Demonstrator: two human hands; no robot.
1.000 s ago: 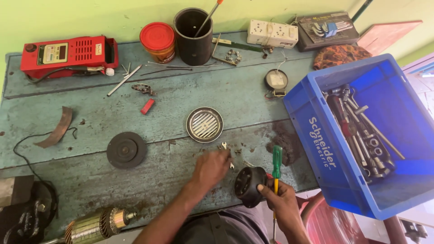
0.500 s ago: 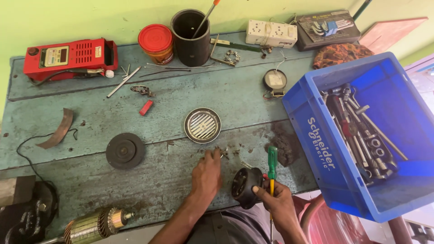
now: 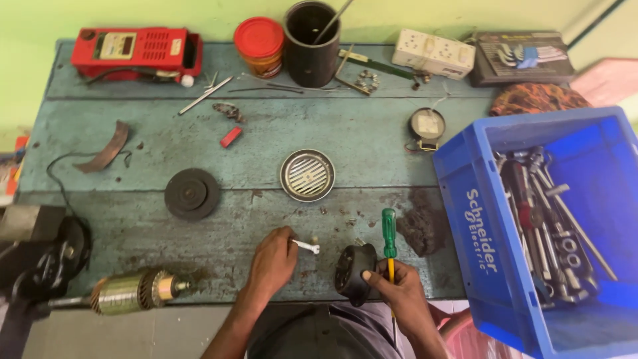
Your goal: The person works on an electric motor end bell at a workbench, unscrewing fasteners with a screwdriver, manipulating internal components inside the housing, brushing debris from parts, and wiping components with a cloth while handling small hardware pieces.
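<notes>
- Head view gives me two hands at the bench's near edge: my left hand (image 3: 274,260) pinches one small white part (image 3: 307,246) between fingertips, just above the wood.
- My right hand (image 3: 392,286) is clenched around two things at once: one black round housing (image 3: 351,271), and one green-handled screwdriver (image 3: 389,234) that sticks up toward 12 o'clock.
- At 12 o'clock from the hands lies one round metal grille (image 3: 306,175); at 10 o'clock, one black disc (image 3: 192,193).
- At 9 o'clock rests one motor armature (image 3: 136,290), well apart from my hands.
- At 3 o'clock stands one blue crate (image 3: 473,233), full of wrenches, too many to count.
- Along the far edge I count one red meter (image 3: 136,50), one red-lidded tin (image 3: 260,44) and one black cup (image 3: 312,42).
- Nothing lies between my two hands.
</notes>
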